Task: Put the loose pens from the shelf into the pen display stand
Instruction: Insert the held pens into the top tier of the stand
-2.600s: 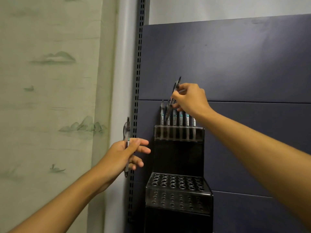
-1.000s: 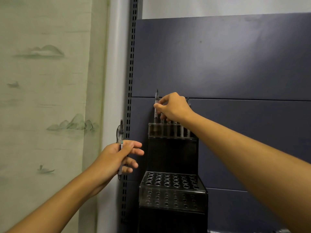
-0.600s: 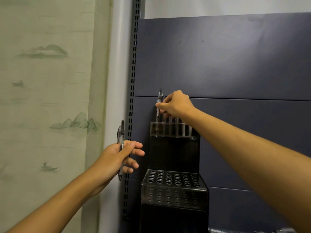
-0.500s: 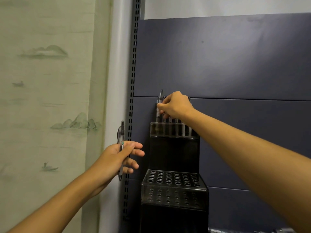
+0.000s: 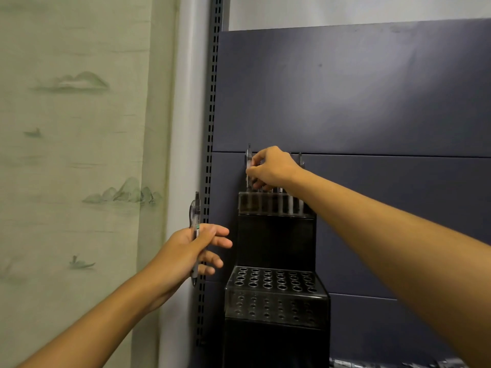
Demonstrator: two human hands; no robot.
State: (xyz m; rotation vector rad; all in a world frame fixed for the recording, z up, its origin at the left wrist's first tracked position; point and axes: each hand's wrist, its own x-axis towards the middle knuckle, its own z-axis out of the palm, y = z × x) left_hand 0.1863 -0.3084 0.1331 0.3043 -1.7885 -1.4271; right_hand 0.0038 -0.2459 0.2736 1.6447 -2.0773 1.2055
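Note:
A black stepped pen display stand (image 5: 276, 301) stands against the dark blue shelf back panel. Its top tier (image 5: 273, 205) holds a row of several pens. My right hand (image 5: 271, 168) is above that row and pinches the leftmost pen (image 5: 248, 166), which stands upright with its lower end in the top tier. My left hand (image 5: 191, 248) is left of the stand and holds a second clear pen (image 5: 195, 221) upright between thumb and fingers, the other fingers spread. The lower tier's holes hold no pens.
A slotted metal upright (image 5: 210, 155) runs down just left of the stand, behind my left hand. A pale curtain with printed hills (image 5: 79, 155) hangs at the left. A few loose items lie at the bottom right edge (image 5: 372, 363).
My right hand brought a tilted pen down from above the row, set it upright at the left end of the top tier, and still pinches it. My left hand has barely moved.

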